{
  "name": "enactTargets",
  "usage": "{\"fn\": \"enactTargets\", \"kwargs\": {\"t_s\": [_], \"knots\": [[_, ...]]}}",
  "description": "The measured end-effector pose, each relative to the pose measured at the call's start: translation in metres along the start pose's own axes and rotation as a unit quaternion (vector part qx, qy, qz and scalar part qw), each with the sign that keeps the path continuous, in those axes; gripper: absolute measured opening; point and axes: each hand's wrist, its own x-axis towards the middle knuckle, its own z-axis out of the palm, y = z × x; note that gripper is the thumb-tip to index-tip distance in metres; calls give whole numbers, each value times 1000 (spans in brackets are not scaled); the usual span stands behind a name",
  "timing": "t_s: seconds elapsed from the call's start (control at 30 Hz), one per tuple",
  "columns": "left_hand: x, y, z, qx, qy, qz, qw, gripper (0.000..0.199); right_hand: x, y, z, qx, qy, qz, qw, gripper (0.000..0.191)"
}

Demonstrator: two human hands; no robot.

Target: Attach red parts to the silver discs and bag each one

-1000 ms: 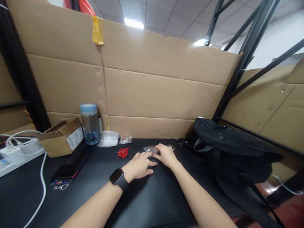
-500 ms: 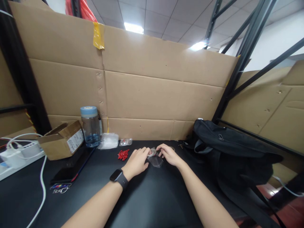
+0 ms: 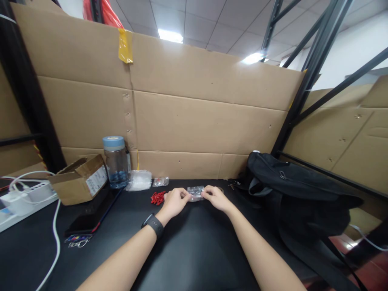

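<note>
A small clear plastic bag (image 3: 195, 191) is stretched between my two hands, just over the black table (image 3: 197, 250). My left hand (image 3: 176, 202) pinches its left side between thumb and fingers. At the opposite side, my right hand (image 3: 216, 197) grips the bag the same way. What lies inside the bag is too small to make out. Close to my left hand is a heap of red pieces (image 3: 157, 198), and behind it a small clear packet (image 3: 161, 182) lies flat. Part of a round brownish thing shows behind my right hand.
Along the left stand a blue-lidded bottle (image 3: 114, 165), an open cardboard box (image 3: 77, 182), a stack of clear bags (image 3: 139, 180), a dark phone-like slab (image 3: 93, 214) and a power strip (image 3: 30, 198). A black backpack (image 3: 297, 194) fills the right. Cardboard panels (image 3: 197, 121) close off the back.
The bag, which hung toward me with a pale round item at its top, now lies flatter and straight between my hands. My left fingers have closed to a pinch on its side.
</note>
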Motion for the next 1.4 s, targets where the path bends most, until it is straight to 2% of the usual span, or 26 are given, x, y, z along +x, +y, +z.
{"fn": "enactTargets", "kwargs": {"t_s": [0.07,0.13,0.17,0.2,0.27,0.33,0.43,0.5,0.57,0.63,0.8,0.97,1.17,1.3,1.4], "knots": [[1,-2,2,-6,-10,-49,999,15,0,1,8,-22,-5,11,1000,22],[0,-3,3,12,-4,-51,999,14,-1,1,16,-63,9,13,998,15],[-2,-3,4,29,4,-36,999,17,-2,-1,19,-82,23,9,996,7],[-3,-3,4,51,15,-15,998,19,-3,-3,21,-96,37,2,995,10],[-6,-2,4,96,43,30,994,23,-6,-8,20,-104,50,-28,993,32],[-8,-2,2,131,47,82,987,27,-8,-14,17,-110,30,-64,991,39],[-8,-7,-1,153,-22,154,976,41,-11,-19,10,-133,-40,-84,987,45],[-8,-11,-3,158,-75,171,970,53,-13,-21,7,-140,-78,-84,984,51],[-8,-14,-3,161,-96,168,968,58,-14,-21,7,-137,-84,-78,984,50],[-8,-13,-4,161,-87,164,969,52,-14,-21,8,-121,-69,-70,988,42],[-6,-1,-14,117,-11,118,986,26,-9,-17,15,12,-34,-40,999,33],[-6,12,-25,65,19,90,994,32,-6,-13,21,157,-78,-16,984,27],[-4,6,-21,50,41,58,996,33,-7,-12,25,239,-101,29,965,44],[0,-4,-16,67,37,20,997,24,-5,-10,25,278,-61,72,956,50],[-1,-8,-13,105,11,23,994,23,-3,-6,27,228,-13,83,970,43]]}}
